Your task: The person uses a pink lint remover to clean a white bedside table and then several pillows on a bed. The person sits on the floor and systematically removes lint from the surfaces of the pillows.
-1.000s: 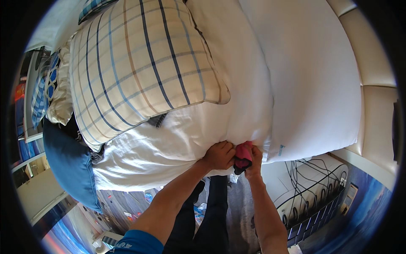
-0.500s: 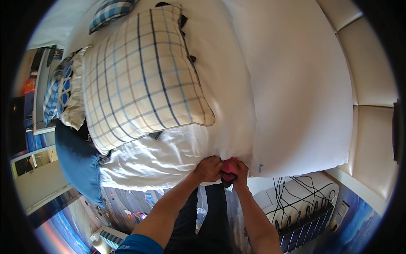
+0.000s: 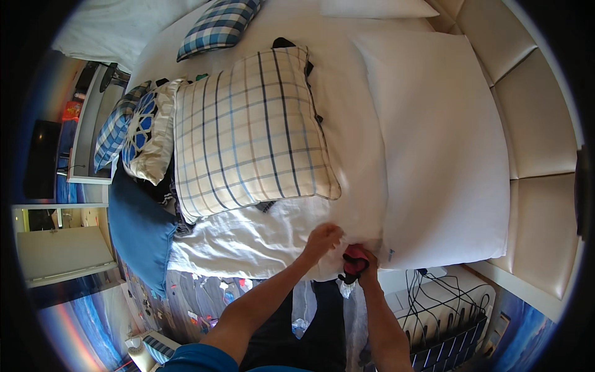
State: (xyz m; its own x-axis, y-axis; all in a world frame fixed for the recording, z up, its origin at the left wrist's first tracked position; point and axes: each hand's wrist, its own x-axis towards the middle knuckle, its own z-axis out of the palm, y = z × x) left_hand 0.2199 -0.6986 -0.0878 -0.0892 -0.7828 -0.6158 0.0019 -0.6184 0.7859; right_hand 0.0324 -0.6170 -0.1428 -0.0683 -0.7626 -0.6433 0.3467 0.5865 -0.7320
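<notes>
My right hand (image 3: 370, 263) grips a small bunched pink-and-black piece of cloth (image 3: 356, 260) at the near edge of the bed. What kind of cloth it is cannot be made out. To its left, my left hand (image 3: 323, 240) hovers just over the white sheet (image 3: 242, 239), apart from the cloth. Its fingers are bent and smeared by motion, so their grip does not show. A large cream checked cushion (image 3: 254, 136) lies on the bed beyond my left hand. The white pillow (image 3: 440, 155) is right of both hands.
A dark blue cushion (image 3: 139, 226) hangs over the bed's left near edge. Blue checked (image 3: 220, 28) and patterned cushions (image 3: 149, 133) lie farther off. A padded headboard (image 3: 539, 136) borders the right. Black cables (image 3: 427, 291) and a slatted rack (image 3: 449, 344) stand at lower right.
My left hand has come off the pink-and-black cloth and lifted up. My right hand has moved slightly right and nearer with the cloth. The whole view has shifted.
</notes>
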